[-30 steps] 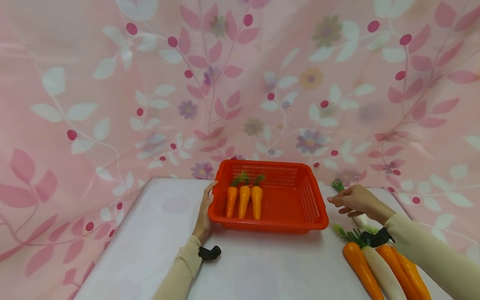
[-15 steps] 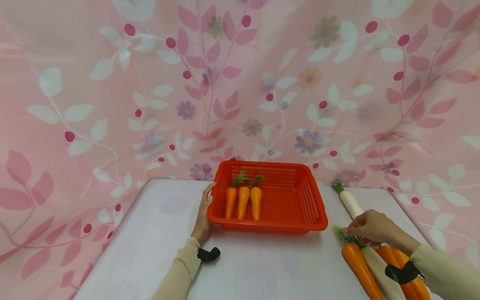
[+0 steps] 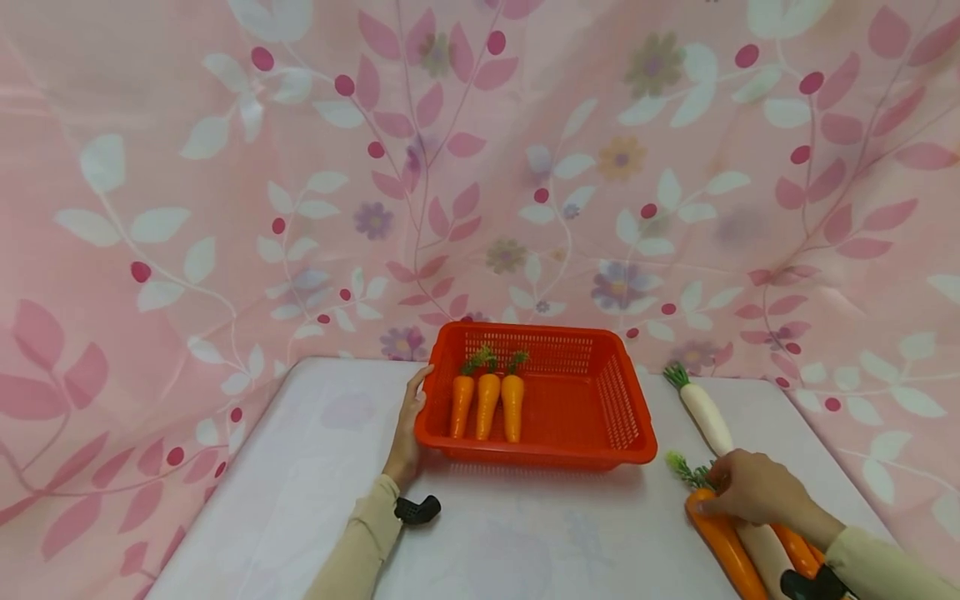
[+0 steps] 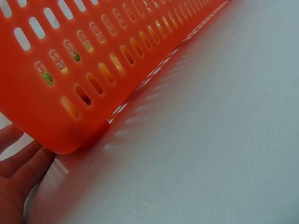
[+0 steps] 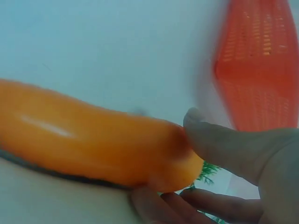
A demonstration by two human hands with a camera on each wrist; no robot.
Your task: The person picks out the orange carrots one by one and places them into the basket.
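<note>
My right hand (image 3: 761, 492) pinches the thick top end of an orange carrot (image 3: 723, 546) lying at the table's right front. In the right wrist view, the thumb (image 5: 210, 140) presses one side of the carrot (image 5: 88, 126) while the fingers sit along the other. My left hand (image 3: 405, 433) rests against the left side of the red plastic basket (image 3: 536, 454); its fingers (image 4: 30, 170) reach to the basket's corner in the left wrist view. Inside the basket, three small carrots (image 3: 487, 400) with green tops lie side by side on the left half.
Right of the held carrot lie a white radish (image 3: 765, 550) and more orange carrot (image 3: 798, 550), partly hidden by my right hand and wrist. Another white radish (image 3: 708, 417) lies behind them. A pink floral cloth (image 3: 480, 183) hangs at the white table's (image 3: 300, 467) back edge.
My right hand has come down from above the rear radish toward the front and taken hold of the orange carrot's top end. The left hand and the basket have stayed in place.
</note>
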